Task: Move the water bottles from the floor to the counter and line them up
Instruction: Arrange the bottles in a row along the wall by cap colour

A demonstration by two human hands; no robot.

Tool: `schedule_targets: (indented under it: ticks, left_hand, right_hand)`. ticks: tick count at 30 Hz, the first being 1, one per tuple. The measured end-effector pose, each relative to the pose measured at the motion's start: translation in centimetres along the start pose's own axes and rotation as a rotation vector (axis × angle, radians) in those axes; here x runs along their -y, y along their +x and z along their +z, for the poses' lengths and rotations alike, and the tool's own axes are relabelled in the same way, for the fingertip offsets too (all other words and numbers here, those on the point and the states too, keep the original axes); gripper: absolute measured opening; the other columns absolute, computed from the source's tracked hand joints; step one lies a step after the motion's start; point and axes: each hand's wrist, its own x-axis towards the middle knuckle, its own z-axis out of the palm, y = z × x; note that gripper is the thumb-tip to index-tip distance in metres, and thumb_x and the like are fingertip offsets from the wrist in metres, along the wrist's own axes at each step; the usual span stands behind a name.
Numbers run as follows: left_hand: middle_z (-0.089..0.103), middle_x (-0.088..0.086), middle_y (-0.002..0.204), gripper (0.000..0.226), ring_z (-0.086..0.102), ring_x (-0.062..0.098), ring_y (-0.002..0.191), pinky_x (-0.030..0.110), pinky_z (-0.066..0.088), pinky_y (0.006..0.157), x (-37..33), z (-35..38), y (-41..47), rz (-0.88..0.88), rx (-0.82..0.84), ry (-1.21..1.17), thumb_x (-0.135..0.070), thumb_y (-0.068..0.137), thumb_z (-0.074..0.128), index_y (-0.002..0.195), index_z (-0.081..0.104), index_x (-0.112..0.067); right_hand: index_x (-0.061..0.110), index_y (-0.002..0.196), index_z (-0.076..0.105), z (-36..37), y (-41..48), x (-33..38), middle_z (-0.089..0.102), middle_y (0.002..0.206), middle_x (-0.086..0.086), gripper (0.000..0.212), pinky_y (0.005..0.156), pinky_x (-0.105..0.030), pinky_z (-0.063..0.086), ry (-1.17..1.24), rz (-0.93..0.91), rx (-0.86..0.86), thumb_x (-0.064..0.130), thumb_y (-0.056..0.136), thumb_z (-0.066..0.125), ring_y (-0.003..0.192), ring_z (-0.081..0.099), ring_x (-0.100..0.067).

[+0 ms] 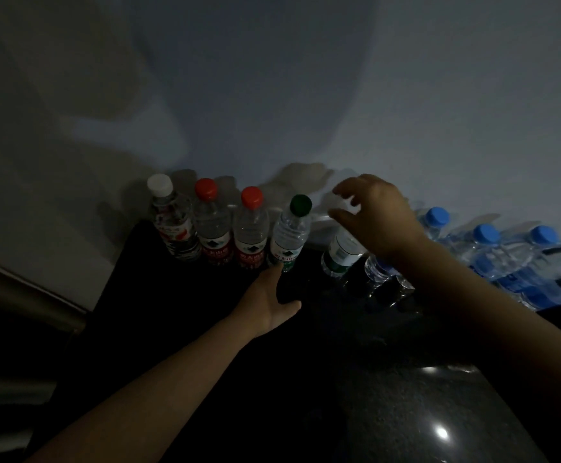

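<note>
- Head view, the row: four water bottles stand upright on the dark surface (406, 412), close against the wall (272, 95) – a white-capped bottle (175, 225), a red-capped bottle (210, 228), a second red-capped bottle (250, 235) and a green-capped bottle (289, 235)
- They stand shoulder to shoulder with their long axes vertical and caps up; the outward lean at the left end looks like the wide lens rather than a real tilt
- Head view, the next bottle: a green-labelled bottle (340, 252) stands just right of the row with a small gap before it, its cap hidden behind the right hand (379, 215). It too seems upright, though its top cannot be seen
- Head view, the hands: the right hand hangs above that bottle, its fingers (342, 188) spread and loosely bent, gripping nothing – probably poised either to let go or to nudge the bottle into line
- The left hand (269, 299) lies low on the surface with fingers extended toward the foot of the green-capped bottle, seemingly to steady the end of the row; real contact is too dark to judge
- Head view, the right side: a blue-labelled bottle (377, 269) shows behind the right wrist, and beyond it a cluster of blue-capped bottles (482, 248) stands against the wall, caps up, not yet spaced like the others
</note>
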Motion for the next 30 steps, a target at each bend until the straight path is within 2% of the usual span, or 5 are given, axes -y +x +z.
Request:
schedule_targets:
  ticks: [9,16,21,26,30]
  left_hand:
    - [0.026,0.003,0.156,0.088,0.027,0.021,0.143,0.041,0.034,0.113,-1.3,1.8,-0.2,0.047,0.046,0.046,-0.028,0.08,0.073,0.151,0.021,-0.019]
    - [0.02,0.004,0.158,0.09,0.023,0.021,0.144,0.042,0.032,0.114,-2.1,3.0,0.3,0.048,0.099,0.095,-0.028,0.082,0.071,0.152,0.014,-0.022]
    - [0.017,0.002,0.159,0.089,0.022,0.02,0.145,0.041,0.032,0.114,-2.6,3.8,1.0,0.039,0.089,0.107,-0.029,0.083,0.07,0.152,0.014,-0.022]
    - [0.014,0.003,0.16,0.091,0.02,0.022,0.145,0.042,0.032,0.114,-3.3,4.4,2.1,0.025,0.092,0.11,-0.028,0.083,0.07,0.153,0.011,-0.021]
    - [0.01,0.004,0.16,0.092,0.018,0.021,0.146,0.042,0.03,0.115,-4.1,4.9,3.0,0.027,0.098,0.178,-0.03,0.085,0.067,0.153,0.006,-0.019]
  right_hand:
    - [0.012,0.134,0.05,-1.6,-1.3,-3.8,0.053,0.127,-0.013,0.045,0.099,-0.037,0.044,-0.026,0.141,0.187,0.017,0.09,0.061,0.112,0.054,-0.028]
    - [0.006,0.112,0.061,-1.0,0.0,-4.8,0.058,0.108,-0.014,0.025,0.079,-0.029,0.04,-0.089,0.129,0.213,0.021,0.093,0.056,0.097,0.056,-0.028]
    - [0.005,0.106,0.062,-0.6,-0.1,-4.7,0.06,0.102,-0.013,0.034,0.082,-0.037,0.049,-0.112,0.152,0.179,0.034,0.09,0.061,0.092,0.057,-0.026]
    - [0.009,0.125,0.055,-0.8,-0.8,-4.9,0.06,0.117,-0.014,0.041,0.094,-0.042,0.048,-0.02,0.072,0.227,0.026,0.088,0.065,0.106,0.058,-0.028]
    - [0.005,0.111,0.061,-0.6,-0.8,-5.3,0.063,0.107,-0.015,0.032,0.089,-0.044,0.049,-0.021,0.047,0.179,0.027,0.088,0.065,0.098,0.059,-0.028]
